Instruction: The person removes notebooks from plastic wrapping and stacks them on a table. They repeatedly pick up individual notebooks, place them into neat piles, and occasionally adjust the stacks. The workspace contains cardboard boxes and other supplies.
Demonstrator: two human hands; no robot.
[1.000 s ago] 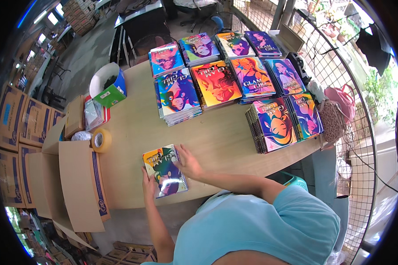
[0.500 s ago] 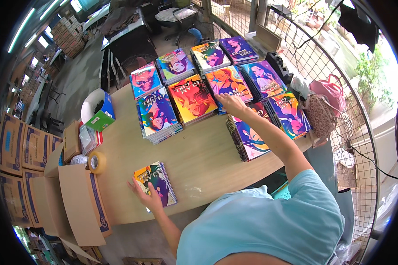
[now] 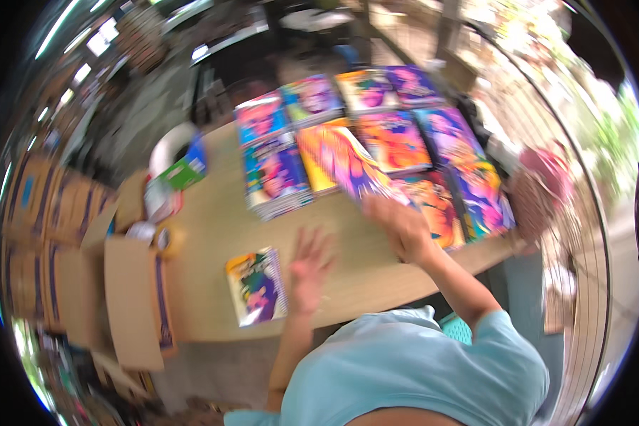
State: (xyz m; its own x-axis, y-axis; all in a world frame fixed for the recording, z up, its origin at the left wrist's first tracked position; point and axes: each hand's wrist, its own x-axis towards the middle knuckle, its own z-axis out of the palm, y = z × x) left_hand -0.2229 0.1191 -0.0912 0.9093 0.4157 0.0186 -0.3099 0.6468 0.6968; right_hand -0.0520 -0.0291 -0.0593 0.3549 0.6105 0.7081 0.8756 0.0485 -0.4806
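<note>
My right hand [image 3: 399, 226] grips the lower edge of a blurred spiral notebook [image 3: 358, 167] with a pink, purple and white cover, tilted over the stacks. Under and beside it, the near stack of notebooks [image 3: 437, 206] has an orange cover on top. My left hand [image 3: 310, 266] hovers over the table with its fingers spread, holding nothing. Just left of it lies a spiral notebook [image 3: 255, 287] with a yellow, white and purple cover. More stacks of colourful notebooks [image 3: 275, 170] stand in rows across the table.
An open cardboard box [image 3: 131, 302] stands at the table's left edge, beside a roll of yellow tape [image 3: 167, 240]. Behind these is a blue and green box [image 3: 182, 165]. Bags [image 3: 536, 195] sit at the right, by a wire mesh fence [image 3: 582, 234].
My right hand has come nearer, lifting the notebook off the near right stack and baring an orange cover. My left hand has left the single notebook and moved right. The view has shifted.
</note>
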